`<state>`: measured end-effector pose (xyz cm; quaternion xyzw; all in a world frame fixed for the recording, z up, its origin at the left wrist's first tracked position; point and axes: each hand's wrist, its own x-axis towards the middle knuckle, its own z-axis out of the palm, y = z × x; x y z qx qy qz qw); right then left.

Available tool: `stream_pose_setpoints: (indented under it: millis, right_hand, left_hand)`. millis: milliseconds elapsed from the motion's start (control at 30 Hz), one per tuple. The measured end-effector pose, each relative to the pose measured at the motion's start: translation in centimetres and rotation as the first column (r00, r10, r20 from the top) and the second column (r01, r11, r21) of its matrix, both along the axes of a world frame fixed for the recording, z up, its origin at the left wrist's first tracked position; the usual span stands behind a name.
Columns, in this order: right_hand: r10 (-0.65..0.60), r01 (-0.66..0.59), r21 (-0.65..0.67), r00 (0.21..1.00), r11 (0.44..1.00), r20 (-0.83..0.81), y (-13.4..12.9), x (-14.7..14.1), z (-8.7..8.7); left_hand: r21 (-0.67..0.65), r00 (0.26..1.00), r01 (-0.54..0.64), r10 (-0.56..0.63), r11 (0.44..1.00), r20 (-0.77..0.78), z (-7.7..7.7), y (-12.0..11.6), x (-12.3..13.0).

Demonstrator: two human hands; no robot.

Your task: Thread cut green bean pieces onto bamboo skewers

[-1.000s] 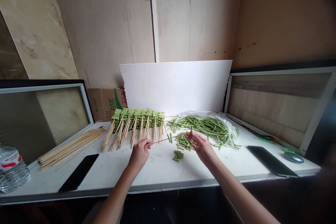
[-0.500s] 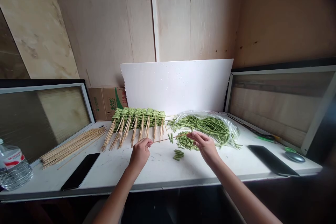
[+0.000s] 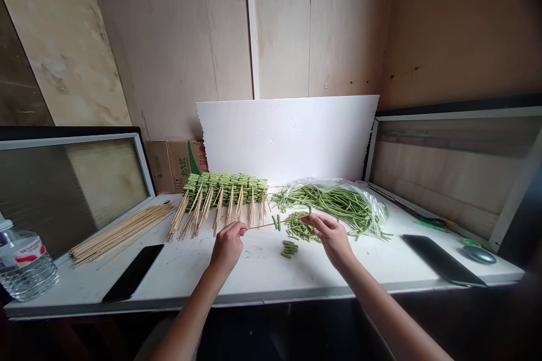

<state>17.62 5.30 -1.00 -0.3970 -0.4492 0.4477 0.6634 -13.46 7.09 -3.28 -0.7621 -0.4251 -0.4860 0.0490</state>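
Note:
My left hand (image 3: 227, 245) is closed round one end of a thin bamboo skewer (image 3: 259, 226), held level above the table. A couple of short green bean pieces (image 3: 276, 222) are threaded crosswise on it. At the skewer's other end, my right hand (image 3: 332, 234) pinches a short green bean piece (image 3: 310, 211) between thumb and fingertips, close to the tip. Whether the tip has entered that piece I cannot tell. Below the skewer lies a heap of cut bean pieces (image 3: 301, 229), with a small row of pieces (image 3: 289, 249) in front of it.
Stacked bean skewers (image 3: 226, 189) stand at the back left, handles forward. Loose bamboo skewers (image 3: 121, 234), a black phone (image 3: 133, 273) and a water bottle (image 3: 26, 262) are left. Right are long beans (image 3: 330, 206) in a plastic bag, a dark tablet-like slab (image 3: 442, 259) and a mouse (image 3: 479, 254).
The camera view has shifted slightly, so the scene sits a little further right. Both hands keep nearly the same hold on the skewer and the bean piece.

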Motion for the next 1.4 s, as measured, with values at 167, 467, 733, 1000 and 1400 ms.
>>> stream_pose_setpoints:
  millis: [167, 467, 733, 1000, 1400]
  right_hand:
    - [0.006, -0.006, 0.008, 1.000, 1.000, 0.019, -0.3, -0.2, 0.2]
    - [0.023, -0.024, 0.039, 0.999, 0.999, 0.039, -0.6, -0.5, 0.3]
    - [0.041, -0.044, 0.051, 0.998, 0.998, 0.051, -0.9, -0.7, 0.5]
    - [0.030, -0.031, 0.027, 0.999, 0.999, 0.026, -1.3, -1.2, 0.5]
    - [0.006, -0.012, 0.061, 0.996, 0.998, 0.088, -2.0, -1.5, 1.1]
  left_hand:
    - [-0.018, 1.000, 0.016, -0.016, 1.000, -0.003, -0.1, -0.1, 0.0]
    - [-0.058, 0.998, 0.041, -0.044, 0.997, -0.041, 0.1, 0.1, -0.2]
    - [-0.034, 0.999, 0.044, -0.043, 0.998, 0.024, -0.1, 0.1, -0.3]
    - [-0.002, 0.999, 0.009, -0.009, 1.000, 0.032, -0.5, 0.2, -0.2]
    - [-0.062, 0.997, 0.078, -0.079, 0.995, -0.009, -0.1, 0.4, -0.7]
